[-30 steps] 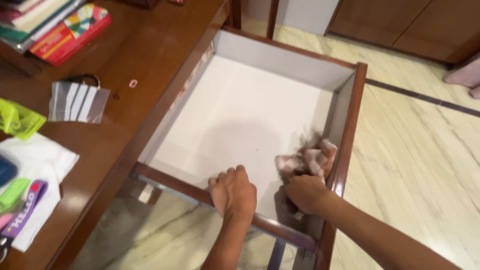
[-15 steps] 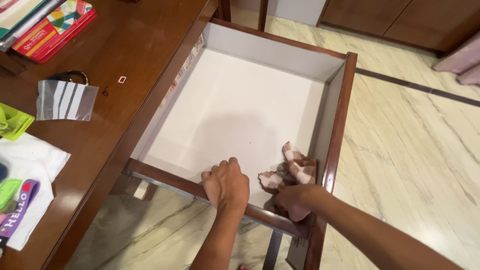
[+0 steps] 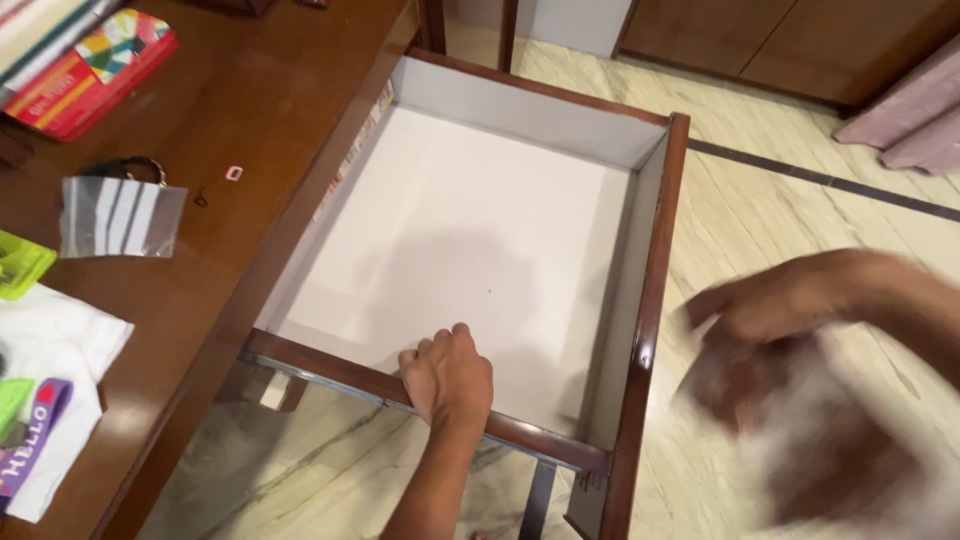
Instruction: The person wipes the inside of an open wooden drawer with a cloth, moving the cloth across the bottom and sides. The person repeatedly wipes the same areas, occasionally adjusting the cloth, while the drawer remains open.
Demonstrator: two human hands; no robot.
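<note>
A wooden drawer (image 3: 655, 250) with a white inside stands pulled out from a brown desk (image 3: 260, 110). My left hand (image 3: 448, 375) grips the drawer's front rail, fingers curled over its edge. My right hand (image 3: 770, 305) is out over the floor to the right of the drawer, blurred by motion. It holds a brown-and-white checked cloth (image 3: 800, 420) that hangs below it, also blurred. Nothing lies inside the drawer.
On the desk lie a clear zip bag (image 3: 118, 215), a red book (image 3: 85, 70), a white cloth (image 3: 50, 350), a purple strap (image 3: 30, 450) and a yellow-green item (image 3: 15, 265). Marble floor (image 3: 800, 210) spreads to the right, with wooden cabinets (image 3: 780, 40) behind.
My right hand has lifted the checked cloth out of the drawer's near right corner and swung it right, over the floor. My left hand has stayed on the front rail.
</note>
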